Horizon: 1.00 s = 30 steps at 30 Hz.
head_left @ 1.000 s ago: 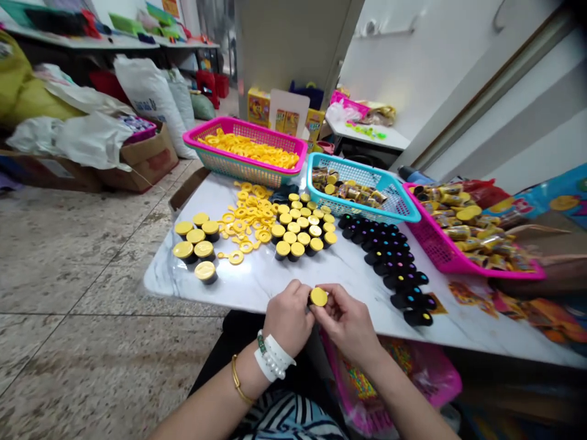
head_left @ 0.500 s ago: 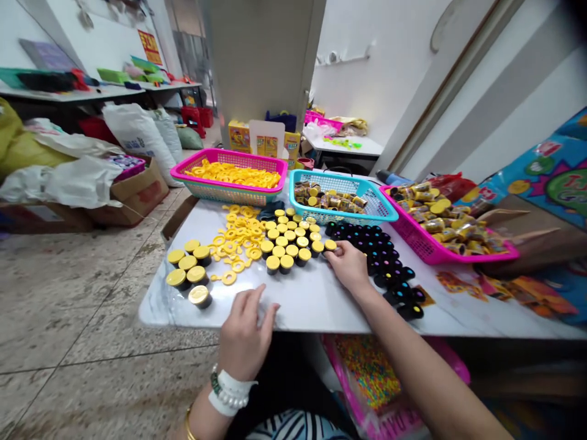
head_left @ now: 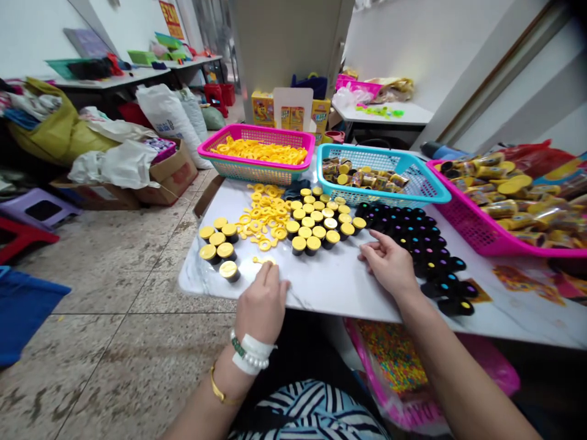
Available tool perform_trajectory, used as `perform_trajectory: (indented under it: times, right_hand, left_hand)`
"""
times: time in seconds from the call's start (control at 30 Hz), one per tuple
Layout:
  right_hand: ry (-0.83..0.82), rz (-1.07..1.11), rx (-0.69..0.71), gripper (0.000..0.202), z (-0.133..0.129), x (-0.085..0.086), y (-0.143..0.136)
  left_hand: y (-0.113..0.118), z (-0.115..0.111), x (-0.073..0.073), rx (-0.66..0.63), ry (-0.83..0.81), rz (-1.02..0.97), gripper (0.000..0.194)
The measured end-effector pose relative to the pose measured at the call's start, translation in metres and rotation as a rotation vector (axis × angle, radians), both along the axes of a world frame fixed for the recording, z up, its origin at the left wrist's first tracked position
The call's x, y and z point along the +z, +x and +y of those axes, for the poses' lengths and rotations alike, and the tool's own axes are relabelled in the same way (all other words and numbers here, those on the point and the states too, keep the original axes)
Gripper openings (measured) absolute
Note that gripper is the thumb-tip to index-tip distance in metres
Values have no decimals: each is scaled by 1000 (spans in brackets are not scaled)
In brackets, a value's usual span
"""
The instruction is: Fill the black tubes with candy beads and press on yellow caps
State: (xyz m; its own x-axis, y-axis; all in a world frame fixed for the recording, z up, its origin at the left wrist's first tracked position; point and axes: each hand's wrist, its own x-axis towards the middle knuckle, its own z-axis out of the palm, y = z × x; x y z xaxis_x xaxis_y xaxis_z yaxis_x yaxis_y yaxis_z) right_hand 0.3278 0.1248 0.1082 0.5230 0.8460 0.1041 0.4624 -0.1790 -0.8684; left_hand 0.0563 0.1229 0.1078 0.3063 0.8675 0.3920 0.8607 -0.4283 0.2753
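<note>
My left hand (head_left: 263,299) is at the table's front edge, its fingertips on a yellow ring piece (head_left: 265,261) that they partly cover. My right hand (head_left: 389,260) hovers over the white table (head_left: 330,278) with fingers apart and nothing in them. It is between a cluster of black cups with yellow lids (head_left: 313,243) and rows of black pieces with coloured dots (head_left: 430,252). A heap of yellow ring pieces (head_left: 263,214) lies left of the cluster. Further left stands a smaller group of yellow-lidded cups (head_left: 225,250).
Behind the pieces stand a pink basket (head_left: 257,173) of yellow rings and a blue basket (head_left: 385,199) of wrapped tubes. Another pink basket (head_left: 481,229) of tubes is at the right. A bag of coloured beads (head_left: 394,354) lies below the table edge.
My right hand has let go of a yellow-lidded cup, which now stands at the cluster's right edge. My left hand has reached a yellow ring piece. The view has shifted.
</note>
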Motion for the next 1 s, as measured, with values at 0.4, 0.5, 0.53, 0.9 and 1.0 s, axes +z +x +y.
perform_trajectory:
  times: [0.4, 0.5, 0.53, 0.9, 1.0]
  right_hand:
    - [-152, 552, 126, 35, -134, 5, -45]
    - [-194, 767, 133, 35, -154, 2, -13]
    - [-176, 772, 100, 34, -161, 1, 0]
    - [149, 608, -309, 28, -177, -8, 91]
    - [54, 607, -206, 29, -170, -8, 88]
  left_hand:
    - [80, -40, 11, -986, -195, -290, 22]
    - [113, -47, 16, -1141, -259, -350, 19]
    - [124, -47, 16, -1115, -292, -389, 17]
    - [220, -42, 4, -735, -431, -329, 25]
    - [224, -47, 1, -718, -397, -269, 32]
